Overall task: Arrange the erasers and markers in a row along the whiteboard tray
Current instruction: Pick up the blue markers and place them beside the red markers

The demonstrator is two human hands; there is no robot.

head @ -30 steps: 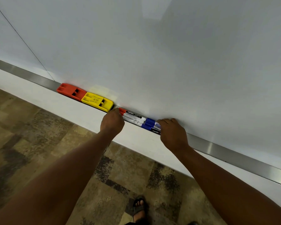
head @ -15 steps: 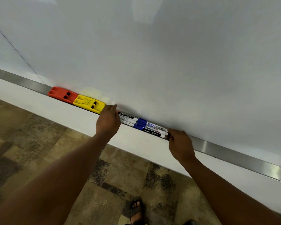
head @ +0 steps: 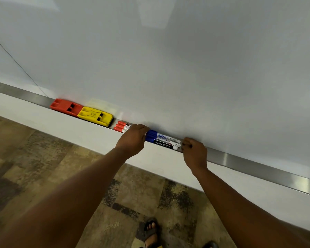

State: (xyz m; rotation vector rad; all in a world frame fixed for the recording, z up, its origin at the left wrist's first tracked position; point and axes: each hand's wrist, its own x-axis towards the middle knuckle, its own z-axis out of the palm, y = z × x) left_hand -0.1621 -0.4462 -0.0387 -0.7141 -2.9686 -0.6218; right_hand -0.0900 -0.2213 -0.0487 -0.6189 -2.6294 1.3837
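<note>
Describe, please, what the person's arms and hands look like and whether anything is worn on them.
Both forearms are bare with no sleeve in view. The left hand and right hand show no glove, ring, watch or bracelet. No cables or markings appear on either arm.

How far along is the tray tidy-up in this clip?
Done: red eraser and yellow eraser sit end to end on the tray. In hand: left hand and right hand bracket the blue markers. Left: the red markers and blue ones lie bunched.
</note>
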